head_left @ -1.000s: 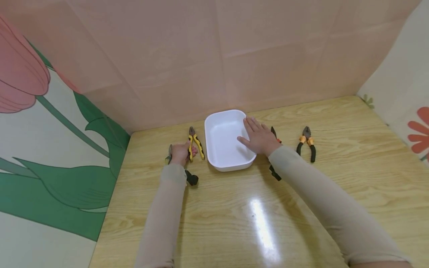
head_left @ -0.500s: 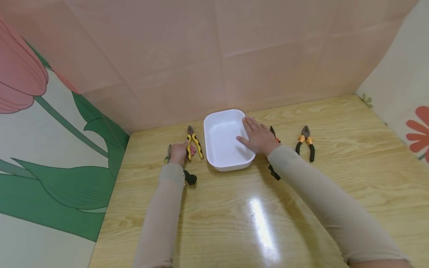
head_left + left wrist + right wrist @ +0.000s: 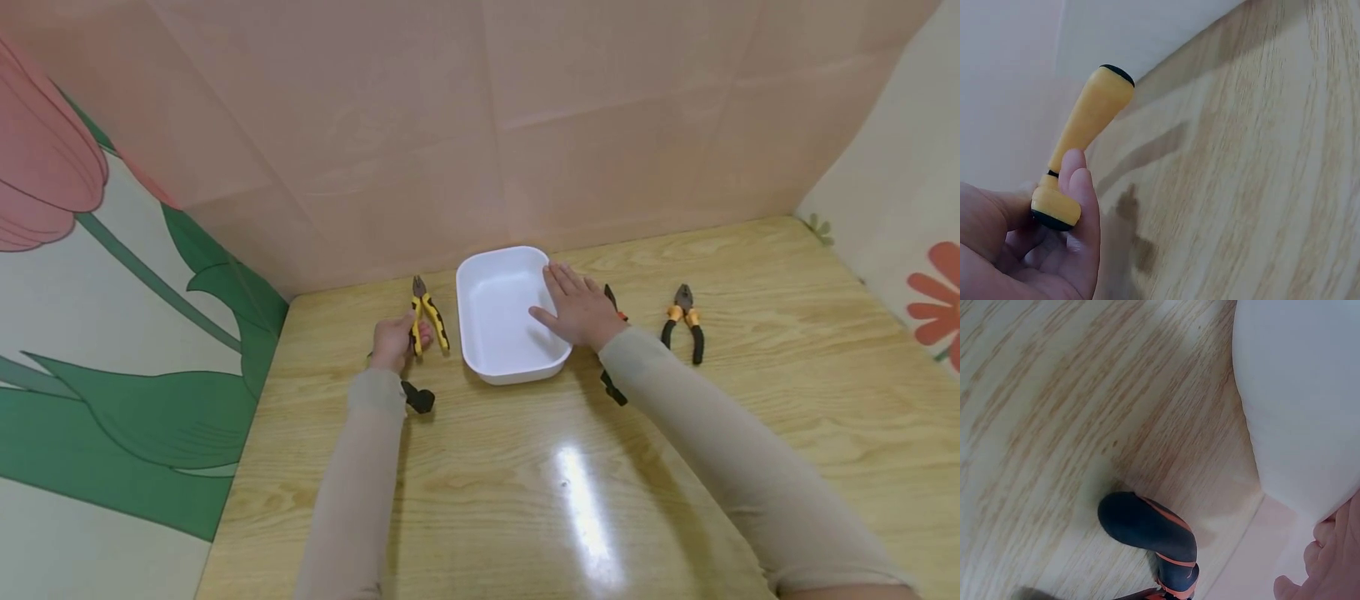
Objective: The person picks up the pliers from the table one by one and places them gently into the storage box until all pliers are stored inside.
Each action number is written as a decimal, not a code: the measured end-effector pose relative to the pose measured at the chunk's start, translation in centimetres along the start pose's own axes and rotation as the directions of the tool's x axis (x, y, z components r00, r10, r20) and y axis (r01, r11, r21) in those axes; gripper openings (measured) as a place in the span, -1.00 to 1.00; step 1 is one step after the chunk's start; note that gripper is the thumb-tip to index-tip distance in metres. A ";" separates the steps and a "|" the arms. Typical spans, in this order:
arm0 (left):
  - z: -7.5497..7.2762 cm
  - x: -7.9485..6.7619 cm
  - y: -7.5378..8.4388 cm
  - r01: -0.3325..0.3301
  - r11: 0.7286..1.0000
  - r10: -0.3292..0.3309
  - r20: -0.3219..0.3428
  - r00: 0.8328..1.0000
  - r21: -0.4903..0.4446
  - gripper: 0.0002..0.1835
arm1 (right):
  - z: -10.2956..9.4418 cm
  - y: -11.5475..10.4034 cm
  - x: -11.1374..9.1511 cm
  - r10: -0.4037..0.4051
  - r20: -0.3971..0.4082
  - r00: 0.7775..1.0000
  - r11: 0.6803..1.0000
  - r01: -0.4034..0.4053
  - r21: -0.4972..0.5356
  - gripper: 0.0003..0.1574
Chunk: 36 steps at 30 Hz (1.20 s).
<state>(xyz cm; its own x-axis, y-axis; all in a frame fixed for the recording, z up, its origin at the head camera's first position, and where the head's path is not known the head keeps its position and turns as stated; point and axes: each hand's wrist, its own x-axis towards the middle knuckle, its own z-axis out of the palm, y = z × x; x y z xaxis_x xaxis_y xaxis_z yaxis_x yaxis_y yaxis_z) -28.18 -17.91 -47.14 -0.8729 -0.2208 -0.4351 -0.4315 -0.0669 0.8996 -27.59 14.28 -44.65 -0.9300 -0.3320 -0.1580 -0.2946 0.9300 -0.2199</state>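
Observation:
My left hand (image 3: 392, 342) pinches one handle of a pair of pliers (image 3: 432, 321) with yellow and black grips, just left of a white plastic basin (image 3: 498, 308). Dark metal jaws point to the back wall. In the left wrist view, the yellow handles of these pliers (image 3: 1094, 112) stand over the wood, and their shadow falls apart from them. Fingers straight, my right hand (image 3: 581, 315) rests on the basin's right rim. A corner of that hand (image 3: 1335, 556) shows beside the white basin wall (image 3: 1297, 394) in the right wrist view.
Black-and-red pliers (image 3: 611, 293) lie beneath my right wrist, partly hidden; their dark handle (image 3: 1147, 522) shows in the right wrist view. Orange-and-black pliers (image 3: 684, 321) lie farther right. A pinkish sheet (image 3: 390, 150) backs the wooden table (image 3: 495, 500).
My left hand and the yellow-and-black pliers have shifted slightly left and back, farther from the basin. Another tool left of that hand has become mostly hidden. My right hand keeps its place.

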 end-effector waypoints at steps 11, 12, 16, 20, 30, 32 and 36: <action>-0.4 -0.6 0.6 -0.034 0.998 0.035 0.015 0.999 -0.043 -0.53 | -0.1 0.0 -0.2 -0.010 -0.008 1.000 1.000 0.010 0.009 0.09; -0.4 -0.7 0.6 -0.033 0.998 0.034 0.019 0.999 -0.050 -0.53 | -0.1 0.0 -0.3 -0.009 -0.007 1.000 1.000 0.009 0.005 0.09; -0.3 -0.9 0.8 -0.032 0.998 0.033 0.025 0.999 -0.053 -0.53 | 0.0 0.1 -0.4 -0.008 -0.002 1.000 1.000 0.008 0.007 0.09; -0.3 -1.0 1.0 -0.049 0.998 0.050 0.023 0.999 -0.036 -0.52 | 0.1 0.1 -0.1 -0.013 -0.006 1.000 1.000 0.013 0.012 0.09; 0.2 -1.6 1.4 -0.060 0.997 0.063 0.043 0.997 -0.056 -0.54 | 0.6 0.0 0.0 -0.014 -0.020 1.000 1.000 0.015 0.020 0.11; 0.4 -1.8 1.5 -0.070 0.995 0.073 0.054 0.996 -0.068 -0.54 | 0.7 0.0 0.1 -0.012 -0.016 1.000 1.000 0.012 0.022 0.10; 0.9 -2.2 2.0 -0.096 0.993 0.102 0.084 0.991 -0.069 -0.55 | 0.6 0.2 0.1 -0.009 -0.024 1.000 1.000 0.009 0.017 0.09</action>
<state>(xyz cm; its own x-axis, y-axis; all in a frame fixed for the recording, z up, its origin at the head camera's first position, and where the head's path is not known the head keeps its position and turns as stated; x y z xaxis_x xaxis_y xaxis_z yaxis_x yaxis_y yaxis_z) -27.33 -16.71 -44.45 -0.9284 -0.1437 -0.3426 -0.3287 -0.1119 0.9378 -27.61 14.30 -45.27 -0.9324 -0.3362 -0.1331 -0.2993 0.9241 -0.2376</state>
